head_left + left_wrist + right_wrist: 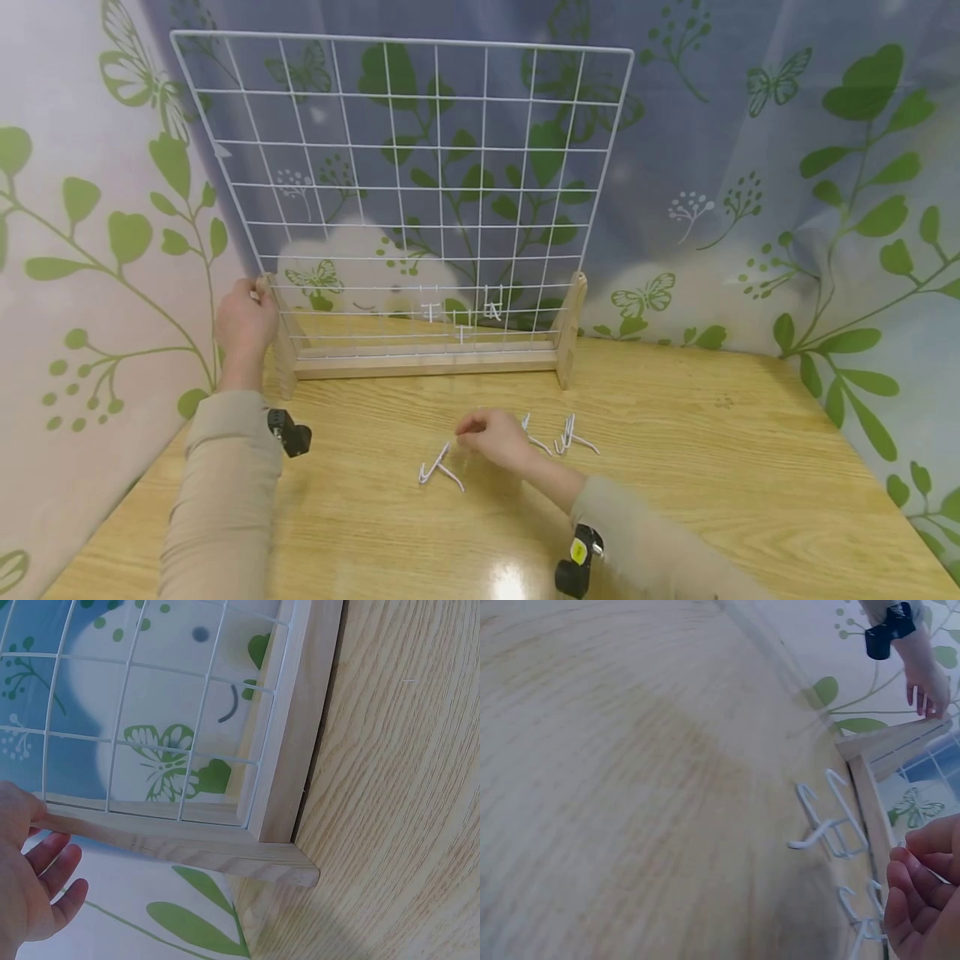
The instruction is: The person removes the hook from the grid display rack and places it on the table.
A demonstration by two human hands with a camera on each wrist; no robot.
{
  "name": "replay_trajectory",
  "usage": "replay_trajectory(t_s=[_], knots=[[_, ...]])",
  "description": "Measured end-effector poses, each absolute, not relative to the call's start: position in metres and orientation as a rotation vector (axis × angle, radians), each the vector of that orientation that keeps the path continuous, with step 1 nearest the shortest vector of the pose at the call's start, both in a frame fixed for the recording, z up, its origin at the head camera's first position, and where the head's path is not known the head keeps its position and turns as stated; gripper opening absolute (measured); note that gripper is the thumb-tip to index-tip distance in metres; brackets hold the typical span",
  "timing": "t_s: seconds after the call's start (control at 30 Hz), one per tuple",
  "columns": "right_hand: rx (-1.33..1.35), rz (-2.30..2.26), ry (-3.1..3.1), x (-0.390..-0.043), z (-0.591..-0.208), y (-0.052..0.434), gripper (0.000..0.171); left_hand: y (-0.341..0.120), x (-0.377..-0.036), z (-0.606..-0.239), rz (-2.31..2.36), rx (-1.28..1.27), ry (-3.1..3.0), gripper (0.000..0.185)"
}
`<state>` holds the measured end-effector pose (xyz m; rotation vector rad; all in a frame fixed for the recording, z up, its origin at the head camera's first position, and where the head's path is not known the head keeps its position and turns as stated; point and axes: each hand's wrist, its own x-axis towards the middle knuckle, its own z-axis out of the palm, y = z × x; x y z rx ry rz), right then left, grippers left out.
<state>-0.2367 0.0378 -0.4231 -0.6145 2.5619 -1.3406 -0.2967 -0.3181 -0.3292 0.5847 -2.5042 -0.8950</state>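
Note:
A white wire grid panel (437,147) stands upright in a light wooden stand (427,364). My left hand (247,321) pinches the top of the stand's left upright (180,844) between thumb and index finger, its other fingers loose. Over the table, my right hand (495,437) hovers with fingers loosely bent, and I see nothing held between them. Just left of it lies a white wire hook (441,468), seen also as a hook (832,825) in the right wrist view. Two more hooks lie to its right, one hook (534,435) partly hidden by the hand, another hook (573,437) beyond.
Three white hooks hang low on the grid: a left hook (430,312), a lower middle hook (461,334) and a right hook (492,311). The wooden table (712,467) ends against a curtain (750,167) printed with leaves and butterflies.

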Motion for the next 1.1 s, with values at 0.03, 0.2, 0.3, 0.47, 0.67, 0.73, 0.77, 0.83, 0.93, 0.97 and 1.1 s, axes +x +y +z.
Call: replay_trajectory(t_s=[0.03, 0.2, 0.3, 0.47, 0.67, 0.73, 0.77, 0.83, 0.93, 0.97, 1.1], knots=[[-0.600, -1.361, 2.545, -0.239, -0.420, 0.039, 0.011, -0.318, -0.297, -0.330, -0.895, 0.584, -2.507, 0.045], [-0.565, -1.427, 2.512, -0.250, -0.408, 0.045, 0.014, -0.319, -0.296, -0.331, -0.894, 0.580, -2.517, 0.046], [-0.534, -1.424, 2.524, -0.258, -0.403, 0.050, 0.016, -0.319, -0.296, -0.331, -0.883, 0.583, -2.522, 0.045], [-0.489, -1.446, 2.542, -0.268, -0.393, 0.059, 0.016, -0.319, -0.297, -0.330, -0.886, 0.587, -2.531, 0.046], [-0.451, -1.495, 2.554, -0.282, -0.373, 0.070, 0.017, -0.319, -0.296, -0.330, -0.893, 0.586, -2.517, 0.050], [-0.442, -1.530, 2.560, -0.288, -0.367, 0.074, 0.018, -0.319, -0.296, -0.331, -0.889, 0.585, -2.515, 0.049], [-0.437, -1.556, 2.559, -0.291, -0.363, 0.076, 0.017, -0.319, -0.296, -0.331, -0.886, 0.585, -2.517, 0.049], [-0.431, -1.607, 2.552, -0.297, -0.357, 0.079, 0.019, -0.320, -0.296, -0.330, -0.888, 0.584, -2.520, 0.048], [-0.429, -1.647, 2.566, -0.304, -0.347, 0.084, 0.021, -0.321, -0.296, -0.330, -0.895, 0.576, -2.528, 0.048], [-0.427, -1.656, 2.573, -0.306, -0.344, 0.086, 0.022, -0.321, -0.297, -0.330, -0.896, 0.573, -2.528, 0.049], [-0.396, -1.678, 2.598, -0.313, -0.334, 0.089, 0.024, -0.321, -0.299, -0.330, -0.894, 0.565, -2.530, 0.050]])
